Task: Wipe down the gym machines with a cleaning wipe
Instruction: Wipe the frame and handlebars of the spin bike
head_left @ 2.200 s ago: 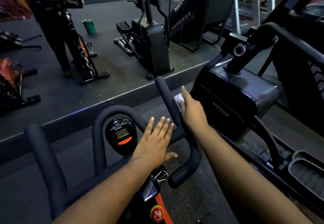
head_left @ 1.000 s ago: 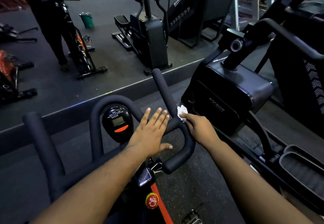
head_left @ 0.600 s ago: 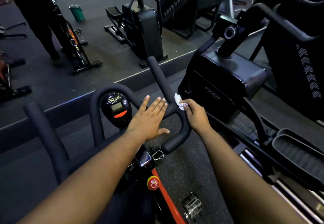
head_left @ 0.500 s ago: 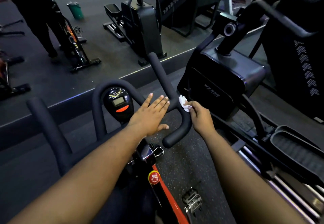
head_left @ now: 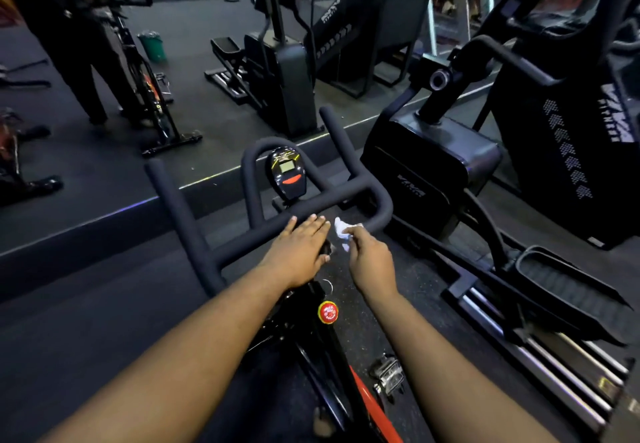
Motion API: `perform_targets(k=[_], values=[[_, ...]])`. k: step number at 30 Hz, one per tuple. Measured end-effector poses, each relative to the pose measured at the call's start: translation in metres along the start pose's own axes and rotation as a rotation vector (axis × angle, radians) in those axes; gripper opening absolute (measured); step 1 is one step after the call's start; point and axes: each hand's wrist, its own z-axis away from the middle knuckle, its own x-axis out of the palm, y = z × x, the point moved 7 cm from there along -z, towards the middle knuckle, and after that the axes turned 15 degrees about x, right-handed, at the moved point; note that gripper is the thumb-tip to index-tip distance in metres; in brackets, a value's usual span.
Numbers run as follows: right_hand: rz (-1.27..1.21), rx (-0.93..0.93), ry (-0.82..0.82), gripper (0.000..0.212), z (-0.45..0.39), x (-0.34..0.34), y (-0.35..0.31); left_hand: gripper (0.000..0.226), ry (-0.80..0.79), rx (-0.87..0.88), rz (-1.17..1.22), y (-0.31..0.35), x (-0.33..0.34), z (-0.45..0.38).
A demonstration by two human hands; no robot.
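A spin bike stands in front of me with black foam handlebars [head_left: 194,220] and a small oval console [head_left: 286,172]. My left hand [head_left: 299,248] lies flat with straight fingers on the middle crossbar of the handlebars. Just to its right, my right hand [head_left: 369,259] pinches a small crumpled white wipe [head_left: 343,233] between thumb and fingers. The wipe sits near the inner end of the right curved grip [head_left: 381,214]; whether it touches the foam I cannot tell.
A black elliptical machine [head_left: 429,165] with foot pedals [head_left: 561,283] stands close on the right. A large mirror [head_left: 207,61] ahead reflects a person at a bike, a green bucket [head_left: 152,45] and other machines. A red knob [head_left: 328,312] and a pedal [head_left: 388,375] are below.
My right hand has drawn the wipe back down the right grip toward the crossbar, close beside my left hand. The view pulled back, showing more of the handlebars.
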Motion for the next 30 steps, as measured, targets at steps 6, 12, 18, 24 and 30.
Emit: perform_targets(k=[6,12,18,24,30], values=[[0.029,-0.072,-0.12,0.029,0.071,0.041,-0.05,0.092,-0.046,-0.142,-0.016,-0.013,0.016,0.123],[0.525,-0.341,-0.21,0.04,0.132,0.089,-0.097,0.103,-0.08,-0.23,0.003,-0.017,0.036,0.214],[0.159,-0.162,-0.366,0.037,0.171,0.108,-0.117,0.086,0.099,-0.451,0.414,-0.017,0.029,0.262],[-0.588,0.111,-0.496,0.02,0.199,0.096,-0.121,0.041,0.59,-0.656,1.209,-0.017,0.021,0.293],[-0.869,0.258,-0.776,0.021,0.226,0.094,-0.131,0.013,0.81,-0.64,1.29,0.0,-0.002,0.315]])
